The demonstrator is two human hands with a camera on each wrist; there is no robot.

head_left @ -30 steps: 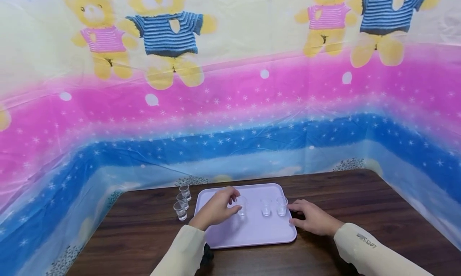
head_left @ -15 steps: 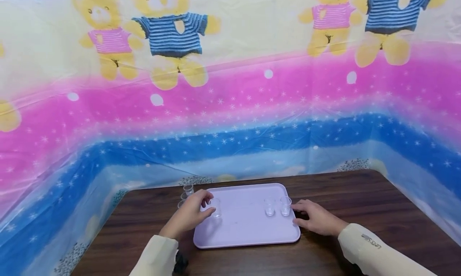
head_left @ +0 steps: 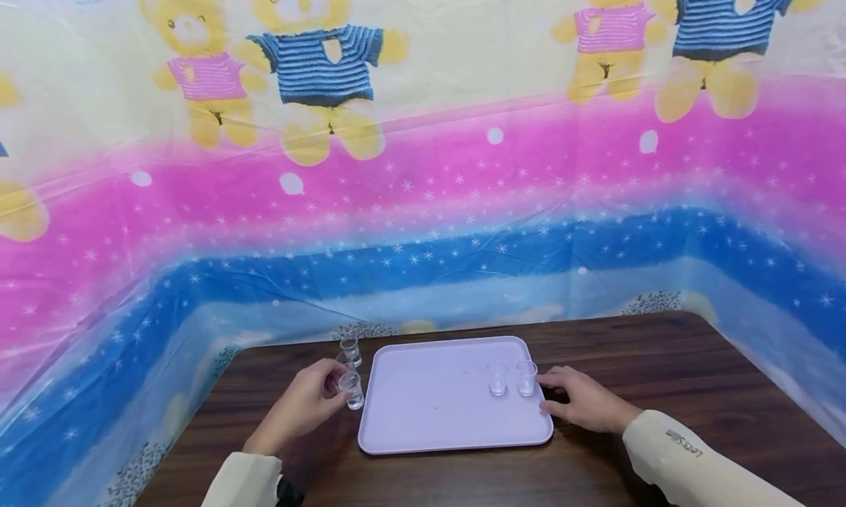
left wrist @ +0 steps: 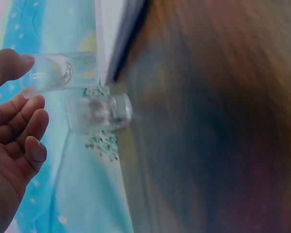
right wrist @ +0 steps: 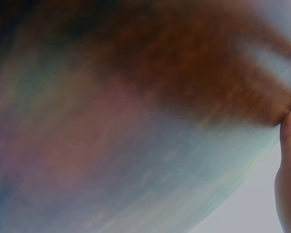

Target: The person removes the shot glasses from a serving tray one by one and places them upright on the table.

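My left hand [head_left: 300, 404] pinches a clear shot glass [head_left: 352, 391] by its rim, just left of the tray [head_left: 436, 441]. In the left wrist view, thumb and fingertip hold this glass [left wrist: 63, 73] while the other fingers curl loosely. Behind it stand another shot glass [head_left: 352, 351] and one mostly hidden by the hand. My right hand [head_left: 584, 400] lies at the tray's right edge, fingertips close to a shot glass [head_left: 526, 378] on the tray; contact with that glass cannot be told. Beside it on the tray is a further shot glass [head_left: 498, 378].
The lilac tray lies on a dark wooden table [head_left: 634, 375]. A printed cloth [head_left: 436, 272] with bears and snowflakes hangs behind the table and along its sides. The right wrist view is mostly blurred, with part of the hand [right wrist: 290, 160] at its edge.
My left hand has carried the shot glass leftward off the tray to beside the glasses on the table. My right hand has stayed by the tray's right edge. The head view has shifted slightly.
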